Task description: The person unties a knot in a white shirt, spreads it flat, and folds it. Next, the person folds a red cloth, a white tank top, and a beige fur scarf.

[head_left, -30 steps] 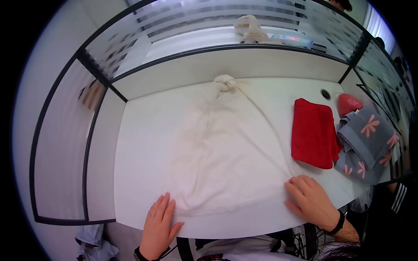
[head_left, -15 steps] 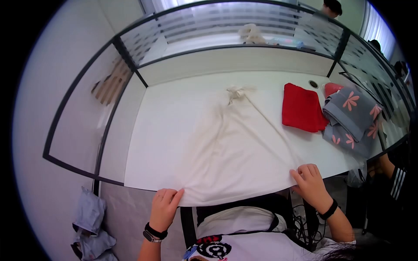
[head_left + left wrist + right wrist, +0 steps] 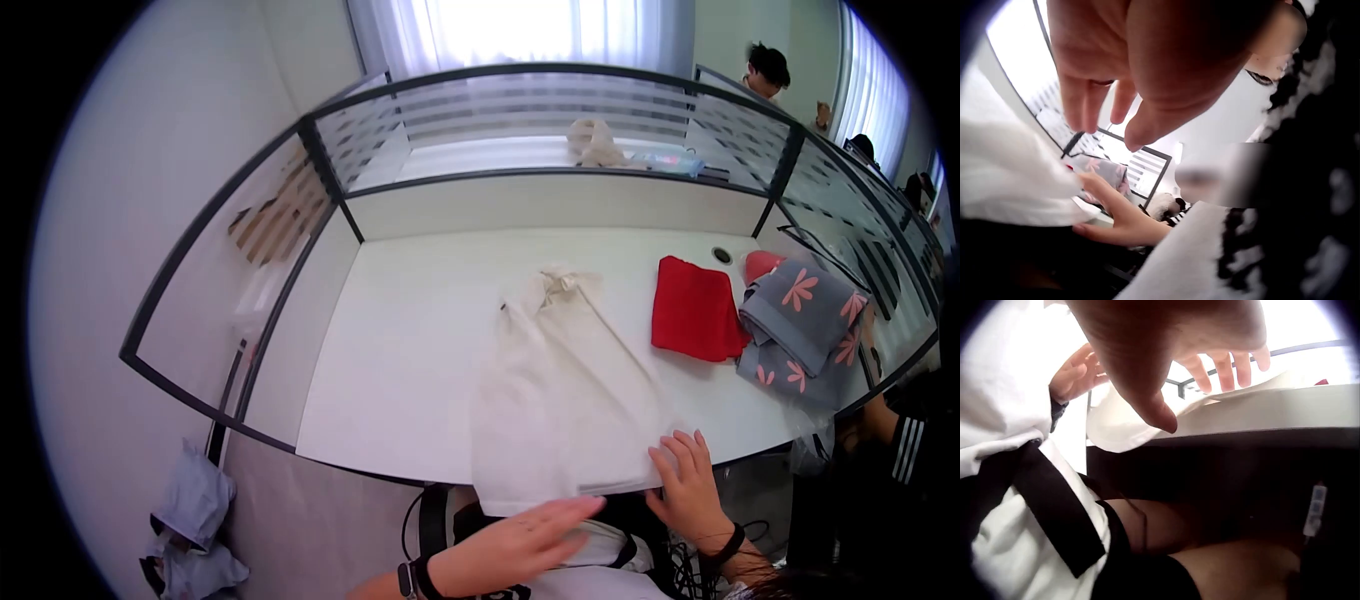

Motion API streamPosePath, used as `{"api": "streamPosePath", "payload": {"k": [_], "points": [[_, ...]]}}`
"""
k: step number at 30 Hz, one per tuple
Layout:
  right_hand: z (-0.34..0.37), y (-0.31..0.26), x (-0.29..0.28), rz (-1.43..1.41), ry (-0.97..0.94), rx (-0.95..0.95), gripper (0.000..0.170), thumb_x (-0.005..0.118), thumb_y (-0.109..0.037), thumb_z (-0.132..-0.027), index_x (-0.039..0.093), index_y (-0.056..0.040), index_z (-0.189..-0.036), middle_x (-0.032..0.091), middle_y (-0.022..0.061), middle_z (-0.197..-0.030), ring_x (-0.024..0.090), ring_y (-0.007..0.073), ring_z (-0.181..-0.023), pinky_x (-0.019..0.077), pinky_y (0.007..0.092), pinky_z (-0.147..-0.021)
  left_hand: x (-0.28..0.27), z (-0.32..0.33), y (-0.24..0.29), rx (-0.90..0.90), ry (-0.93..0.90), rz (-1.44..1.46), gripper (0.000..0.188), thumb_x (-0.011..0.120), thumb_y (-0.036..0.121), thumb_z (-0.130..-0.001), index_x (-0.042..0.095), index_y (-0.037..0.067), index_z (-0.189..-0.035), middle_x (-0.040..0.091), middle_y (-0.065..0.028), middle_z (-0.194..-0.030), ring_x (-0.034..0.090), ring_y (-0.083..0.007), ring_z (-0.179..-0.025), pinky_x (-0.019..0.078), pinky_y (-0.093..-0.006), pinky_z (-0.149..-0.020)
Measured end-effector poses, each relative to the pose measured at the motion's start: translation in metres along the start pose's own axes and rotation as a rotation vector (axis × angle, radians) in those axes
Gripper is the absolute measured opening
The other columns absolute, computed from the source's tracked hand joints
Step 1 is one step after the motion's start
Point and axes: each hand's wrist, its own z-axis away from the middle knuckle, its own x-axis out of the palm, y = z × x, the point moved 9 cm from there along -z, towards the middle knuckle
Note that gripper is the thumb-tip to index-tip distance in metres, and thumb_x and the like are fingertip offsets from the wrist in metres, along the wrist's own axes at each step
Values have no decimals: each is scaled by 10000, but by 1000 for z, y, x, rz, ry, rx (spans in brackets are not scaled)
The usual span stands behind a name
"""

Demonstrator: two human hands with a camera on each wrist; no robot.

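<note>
A white cloth (image 3: 610,400) lies lengthwise on the white desk (image 3: 400,350), its far end bunched into a knot. Its left part is folded over to the right, and its near end hangs past the front edge. My left hand (image 3: 520,545) is just in front of that near end, fingers straight and pointing right; in the left wrist view nothing shows between its fingers. At the cloth's near right corner is my right hand (image 3: 690,490), fingers spread and fingertips at the cloth's edge. The right wrist view shows the cloth's rounded edge (image 3: 1116,434) drooping beyond my right thumb.
A folded red cloth (image 3: 695,310) lies at the desk's right, beside grey fabric with pink flowers (image 3: 800,300) and a red bundle (image 3: 762,264). Dark-framed partitions (image 3: 560,178) border the back and sides. Another person (image 3: 767,70) is beyond the back partition.
The cloth's left side has been brought over to the right, narrowing it. My left hand has let go of the left corner and moved right. My right hand has released its pinch, fingers now spread.
</note>
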Motion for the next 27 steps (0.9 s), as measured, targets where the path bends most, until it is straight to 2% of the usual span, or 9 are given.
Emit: {"api": "streamPosePath", "payload": {"k": [2, 8, 10, 11, 12, 14, 19, 22, 27], "points": [[3, -15, 4, -72, 25, -38, 627, 779, -172, -752, 559, -16, -1318, 520, 190, -1337, 469, 400, -1302, 357, 582, -1138, 25, -5, -6, -2, -170, 44, 450, 601, 14, -917, 559, 10, -1365, 450, -218, -1518, 539, -348, -1320, 474, -394, -1072], [4, -46, 13, -349, -7, -111, 493, 762, -168, -796, 615, -22, -1244, 629, 155, -1162, 614, 332, -1088, 509, 427, -947, -38, -6, -91, -338, -52, -153, 405, 589, -25, -868, 598, 46, -1267, 597, -150, -1327, 580, -357, -1193, 475, -425, -1018], [5, -45, 36, -534, -197, -41, 284, 732, -152, -846, 670, -41, -1100, 684, 97, -954, 670, 265, -826, 529, 358, -710, -61, -15, -116, -391, -13, -130, 329, 567, -12, -913, 611, 44, -1234, 603, -139, -1318, 577, -351, -1193, 464, -425, -1026], [1, -42, 37, -602, -105, -3, 129, 718, -159, -875, 686, -54, -942, 670, 60, -758, 641, 245, -613, 491, 355, -555, -66, -19, -135, -384, 1, -140, 308, 562, -5, -924, 616, 40, -1223, 607, -142, -1324, 576, -343, -1202, 459, -420, -1034], [-2, -36, 41, -647, -100, 89, 148, 719, -199, -888, 693, -54, -876, 655, 62, -691, 629, 252, -569, 488, 355, -530, -73, -23, -151, -388, 12, -156, 281, 543, 10, -951, 616, 34, -1222, 604, -144, -1343, 575, -341, -1209, 456, -415, -1040], [-3, -26, 64, -601, -241, 215, 253, 720, -284, -899, 688, -41, -834, 653, 58, -663, 632, 247, -559, 493, 365, -529, -82, -32, -187, -435, 7, -177, 294, 532, 41, -972, 608, 30, -1256, 595, -147, -1370, 563, -345, -1235, 448, -412, -1059], [16, -7, 112, -640, -542, 270, 568, 610, -491, -967, 597, 56, -1116, 656, 127, -680, 638, 329, -602, 508, 425, -572, -71, -57, -243, -448, 37, -233, 348, 538, 76, -978, 581, 21, -1319, 512, -169, -1472, 496, -353, -1333, 404, -408, -1121], [39, 11, 116, -674, -666, 408, 546, 644, -441, -956, 577, 57, -1168, 670, 122, -716, 649, 295, -632, 510, 397, -592, -45, -73, -264, -390, -95, -140, 403, 544, 122, -993, 541, 24, -1384, 421, -168, -1564, 389, -336, -1445, 342, -405, -1177], [46, 38, 44, -622, -617, 412, 288, 691, -285, -926, 643, -2, -902, 644, 138, -714, 630, 292, -645, 495, 375, -612, -24, -73, -284, -486, -229, -148, 568, 641, 234, -949, 469, 114, -1476, 285, -131, -1650, 235, -314, -1528, 162, -449, -1250]]}}
